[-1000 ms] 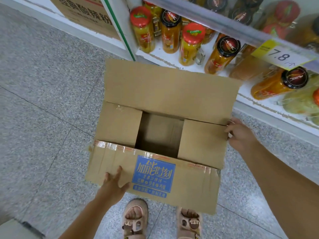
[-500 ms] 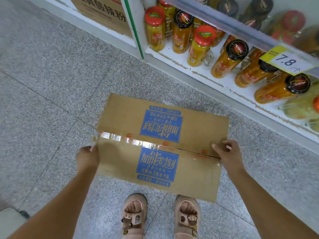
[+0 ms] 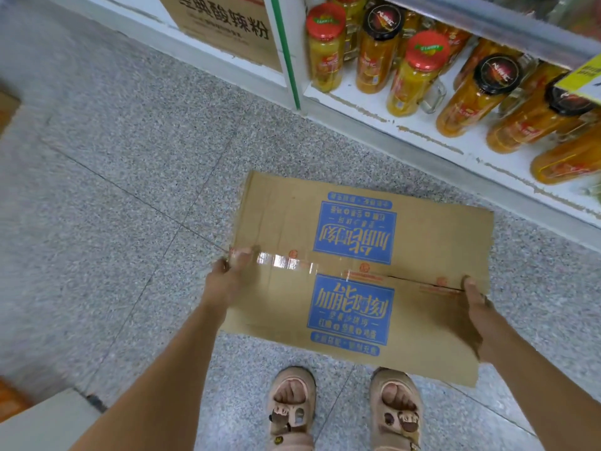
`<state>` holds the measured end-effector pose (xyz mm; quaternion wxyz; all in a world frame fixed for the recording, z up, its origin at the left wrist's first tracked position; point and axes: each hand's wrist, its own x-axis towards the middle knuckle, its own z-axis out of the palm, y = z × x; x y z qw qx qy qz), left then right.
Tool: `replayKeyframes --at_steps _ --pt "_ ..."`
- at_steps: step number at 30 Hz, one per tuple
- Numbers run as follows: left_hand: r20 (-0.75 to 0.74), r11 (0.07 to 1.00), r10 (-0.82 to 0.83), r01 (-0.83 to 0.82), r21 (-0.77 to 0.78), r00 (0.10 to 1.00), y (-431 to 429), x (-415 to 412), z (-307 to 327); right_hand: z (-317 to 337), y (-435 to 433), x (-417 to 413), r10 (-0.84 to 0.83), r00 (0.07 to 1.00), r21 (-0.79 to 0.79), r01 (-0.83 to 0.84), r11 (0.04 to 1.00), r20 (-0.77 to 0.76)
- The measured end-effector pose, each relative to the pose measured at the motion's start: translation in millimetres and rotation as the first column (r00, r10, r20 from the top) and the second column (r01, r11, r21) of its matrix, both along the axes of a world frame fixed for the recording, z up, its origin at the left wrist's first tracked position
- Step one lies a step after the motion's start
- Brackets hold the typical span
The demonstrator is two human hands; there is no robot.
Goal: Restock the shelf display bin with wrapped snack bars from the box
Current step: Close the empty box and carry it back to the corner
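Note:
A brown cardboard box (image 3: 283, 222) with blue printed labels is held above the floor in front of my feet. Its top flaps are folded shut, with clear tape along the seam. My left hand (image 3: 227, 281) grips the box's left edge at the seam. At the right end my right hand (image 3: 478, 307) holds the box, thumb on top. No snack bars and no display bin are in view.
A white low shelf (image 3: 422, 125) at the upper right carries several jars of yellow and orange fruit (image 3: 413, 73). Another cardboard carton (image 3: 224, 24) stands at the shelf base, upper middle. Speckled grey floor tiles (image 3: 130, 174) spread to the left. My sandalled feet (image 3: 344, 408) stand below the box.
The open box had its flaps folded shut. My hands shifted to its two ends, and the box now sits further right and nearer my feet in view.

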<state>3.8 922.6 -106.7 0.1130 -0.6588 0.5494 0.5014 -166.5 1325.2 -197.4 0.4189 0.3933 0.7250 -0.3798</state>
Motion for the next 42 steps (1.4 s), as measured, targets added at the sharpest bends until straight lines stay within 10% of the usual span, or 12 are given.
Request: replayKeyframes --at_steps 9,30,42 --pt "0.110 0.986 -0.095 0.109 -0.128 0.989 1 -26 81 143 -50 -37 0.045 0.995 -0.069 -0.038 0.997 0.089" --pt "-0.234 0.837 0.514 -0.542 -0.074 0.825 -187 73 312 387 -370 -94 0.532 0.670 -0.063 -0.649 0.758 -0.517" --pt "-0.172 0.790 0.600 -0.544 0.284 0.781 -377 186 342 433 -630 -62 0.723 0.623 -0.122 -0.776 0.618 -0.298"
